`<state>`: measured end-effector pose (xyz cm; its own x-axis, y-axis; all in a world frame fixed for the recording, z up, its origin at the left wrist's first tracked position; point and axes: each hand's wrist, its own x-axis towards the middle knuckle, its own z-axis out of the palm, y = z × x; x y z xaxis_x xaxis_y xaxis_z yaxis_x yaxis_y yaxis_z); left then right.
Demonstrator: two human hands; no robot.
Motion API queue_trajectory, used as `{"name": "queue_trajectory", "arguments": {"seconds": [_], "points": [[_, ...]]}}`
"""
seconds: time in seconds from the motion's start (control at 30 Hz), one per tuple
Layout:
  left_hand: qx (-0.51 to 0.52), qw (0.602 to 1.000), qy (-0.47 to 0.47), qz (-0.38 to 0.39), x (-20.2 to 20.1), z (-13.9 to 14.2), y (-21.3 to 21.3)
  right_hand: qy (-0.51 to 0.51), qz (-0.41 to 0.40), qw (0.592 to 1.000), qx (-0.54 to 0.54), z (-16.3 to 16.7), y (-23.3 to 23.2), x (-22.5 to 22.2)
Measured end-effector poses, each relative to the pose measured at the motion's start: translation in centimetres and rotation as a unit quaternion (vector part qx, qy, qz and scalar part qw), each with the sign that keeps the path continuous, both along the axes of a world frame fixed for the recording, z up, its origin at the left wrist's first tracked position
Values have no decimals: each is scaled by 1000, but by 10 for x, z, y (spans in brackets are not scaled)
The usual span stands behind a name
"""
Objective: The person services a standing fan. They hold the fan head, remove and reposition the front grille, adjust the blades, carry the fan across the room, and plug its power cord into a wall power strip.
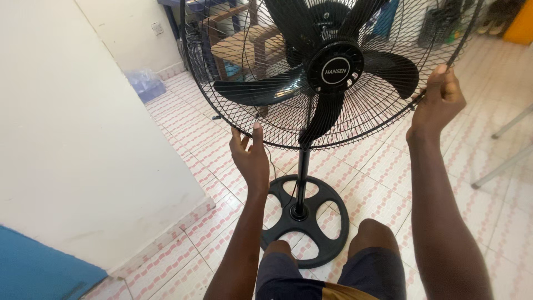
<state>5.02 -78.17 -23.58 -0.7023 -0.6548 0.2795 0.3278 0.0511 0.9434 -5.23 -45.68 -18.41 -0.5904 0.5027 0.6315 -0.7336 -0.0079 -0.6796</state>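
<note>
A: Nearest thing first?

B: The person's knees in dark shorts point(333, 272), bottom centre. Just past them is the black round plastic fan base with cut-out spokes point(311, 222), flat on the pink-and-white patterned floor tiles point(377, 183).

A: Pole?

B: A thin black upright pole point(302, 172) rises from the base hub to the fan head. A cable hangs beside it.

A: Hands?

B: The left hand point(251, 153) is at the lower left rim of the black round wire fan guard point(266, 119), with fingers curled onto the wires and thumb up; it looks like a light grip. The right hand point(441, 100) is at the right rim, fingers wrapped over the outer ring and closed on it. So both hands are on the guard, at opposite sides.

A: Where's the fan itself?

B: It stands mid-room, directly ahead, with the guard facing the camera. The black blades point(266, 89) and round centre cap point(335, 66) sit behind the wires.

A: Step in hand?

B: My judgement: gripping the front guard at the rim, to tilt the head or work the guard loose. I can't tell which.

A: Next move calls for?

B: Probably even pull from both hands, keeping the base from tipping. If the guard is clipped on, the clips need finding first.

A: Further back?

B: A white wall point(83, 139) on the left, a clear plastic bag point(143, 83) by the far wall, and wooden furniture point(244, 44) seen through the guard.
</note>
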Motion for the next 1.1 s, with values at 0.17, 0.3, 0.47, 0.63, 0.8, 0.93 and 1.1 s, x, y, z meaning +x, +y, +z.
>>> {"name": "queue_trajectory", "arguments": {"seconds": [0.17,0.3,0.47,0.63,0.8,0.93,1.1], "points": [[48,995,73,-54,0,0,-4,8,11,1000,6,0,2,-1],[72,995,54,-39,1,2,-8,2,10,1000,4,0,4,-1],[129,977,160,-46,-8,7,-21,-3,18,1000,4,2,3,1],[135,976,163,-40,-13,9,-34,-19,3,1000,4,5,1,4],[131,972,190,-43,-14,13,-39,0,22,1000,3,6,0,6],[117,980,158,-39,-13,16,-38,-4,21,1000,5,6,-1,7],[130,978,157,-43,-12,19,-35,-1,37,999,-1,5,-1,8]]}}
